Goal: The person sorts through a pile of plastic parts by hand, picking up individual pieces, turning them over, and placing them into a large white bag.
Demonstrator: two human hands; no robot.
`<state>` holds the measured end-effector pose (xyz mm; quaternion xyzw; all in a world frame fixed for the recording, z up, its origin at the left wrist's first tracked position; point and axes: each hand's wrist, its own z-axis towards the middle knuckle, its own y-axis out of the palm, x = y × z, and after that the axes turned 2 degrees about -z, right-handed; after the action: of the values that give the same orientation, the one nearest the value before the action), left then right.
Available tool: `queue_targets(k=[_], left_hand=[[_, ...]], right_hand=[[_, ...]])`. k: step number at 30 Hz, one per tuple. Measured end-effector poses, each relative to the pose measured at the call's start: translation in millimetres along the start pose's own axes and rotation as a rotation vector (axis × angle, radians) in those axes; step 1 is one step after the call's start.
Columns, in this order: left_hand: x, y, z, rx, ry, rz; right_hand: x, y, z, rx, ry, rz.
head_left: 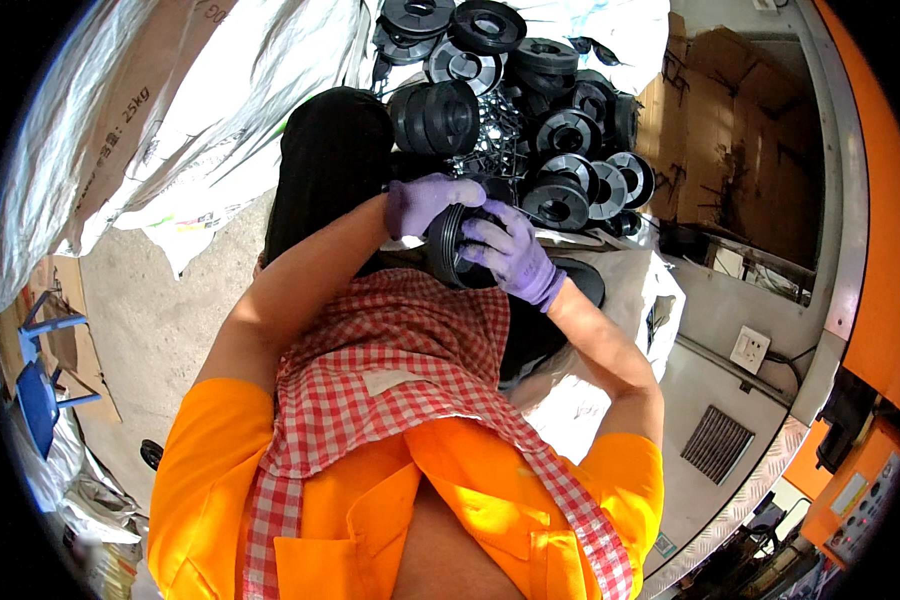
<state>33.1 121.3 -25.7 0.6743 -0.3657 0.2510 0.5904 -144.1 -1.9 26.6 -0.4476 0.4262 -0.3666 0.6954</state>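
Note:
Both my hands wear purple work gloves. Between them, over my lap, I hold a stack of round black plastic discs (447, 246), its ribbed edge turned toward the left. My left hand (432, 204) closes on the upper left of the stack, thumb pointing right along the top. My right hand (511, 254) curls over the right side, fingers bent around the rim. The discs' far side is hidden behind my fingers. Just beyond my hands lies a heap of black plastic discs and flanged rings (564, 140), with thin black plastic scraps (495, 135) among them.
White woven sacks (230, 120) spread at the far left. On the right stands a grey machine panel (730, 400) with a wall socket (749, 349) and a vent (717, 444). An opened cardboard box (730, 130) sits behind it. A blue stool (38, 400) is at the left.

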Motion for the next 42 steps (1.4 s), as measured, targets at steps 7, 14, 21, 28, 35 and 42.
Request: queue_targets(k=[7,14,21,28,35,42], left_hand=[[6.3,21.2,1.6,0.186,-0.039,0.066],[-13.6,32.9,4.1,0.407,0.066,0.604],[-24.6,18.3,18.8,0.317,0.158,0.099],[-7.7,44.9,11.6,0.559,0.128,0.475],[-11.0,21.7,24.7,0.341,-0.031,0.021],[-6.4,27.6,30.6,0.412,0.125,0.37]], right_hand=[[-5.9,16.7,3.6,0.251,0.713,0.472],[15.5,33.7,1.1,0.37,1.451,1.781],[26.8,18.7,-6.3,0.074,0.45,0.123],[28.4,52.4,8.0,0.502,1.248,0.541],[33.5,45.7,-34.9,0.105,0.256,0.008],[28.5,47.4,-19.8,0.221,0.832,0.509]])
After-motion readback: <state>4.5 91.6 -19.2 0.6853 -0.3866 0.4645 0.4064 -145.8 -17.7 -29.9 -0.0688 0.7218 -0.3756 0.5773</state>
